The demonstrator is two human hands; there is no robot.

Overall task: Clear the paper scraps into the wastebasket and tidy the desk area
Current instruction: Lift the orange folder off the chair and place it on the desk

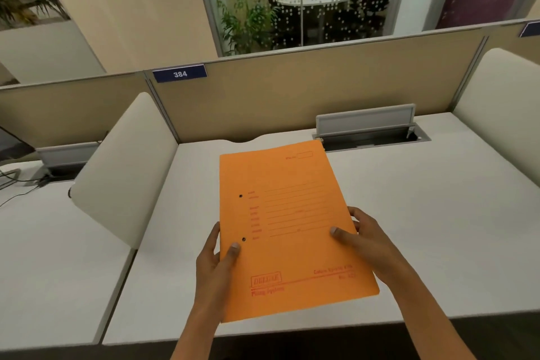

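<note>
An orange file folder with red print and two punch holes is held over the white desk. My left hand grips its left edge, thumb on top near the lower hole. My right hand grips its right edge, thumb on the cover. The folder is tilted slightly to the right. No paper scraps and no wastebasket show in this view.
A cable hatch with its grey lid raised sits at the desk's back right. White curved side dividers stand at left and right. A beige partition bears a label 384. Cables lie on the neighbouring desk at left.
</note>
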